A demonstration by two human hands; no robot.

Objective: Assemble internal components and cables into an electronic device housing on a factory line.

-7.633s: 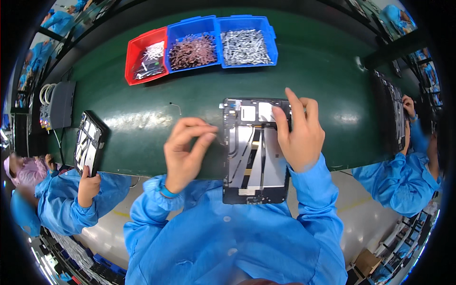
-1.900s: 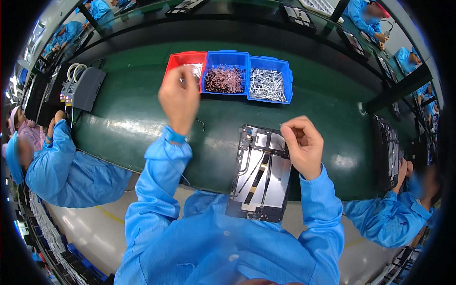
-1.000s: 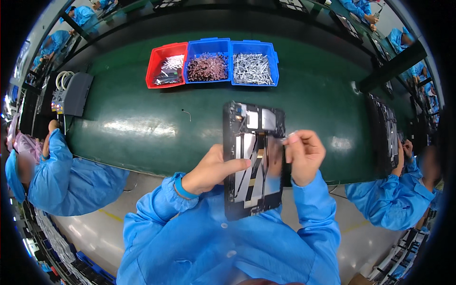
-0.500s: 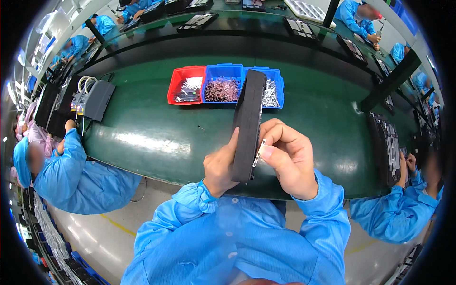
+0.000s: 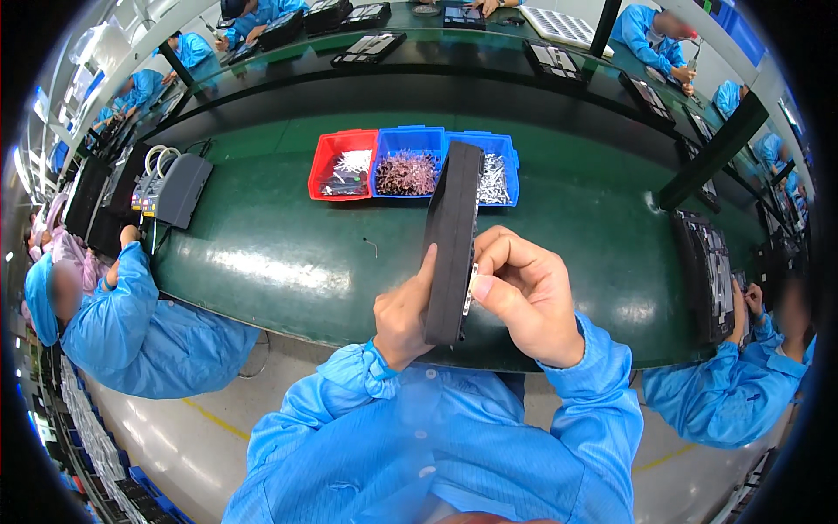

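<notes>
A black, flat, box-like device [image 5: 451, 249] stands nearly on edge in front of my chest, with its plain side toward the left and its component side mostly turned out of sight. My left hand [image 5: 403, 314] grips it from the left, one finger lying along the plain side. Thumb and forefinger of my right hand [image 5: 531, 295] pinch a small thin silvery-white strip [image 5: 469, 299] against the component side. Exactly where the strip meets the device is hidden.
Behind the device stand a red bin [image 5: 325, 175] and two blue bins [image 5: 410, 133] of small parts. A small bent wire [image 5: 375, 247] lies on the green table [image 5: 262, 236]. A grey machine [image 5: 185, 188] stands at left. Co-workers sit on both sides, near similar devices [image 5: 703, 275].
My right hand has brought the strip in closer against the device's component side, and less of the strip shows. The device has shifted only slightly; my left hand keeps its grip.
</notes>
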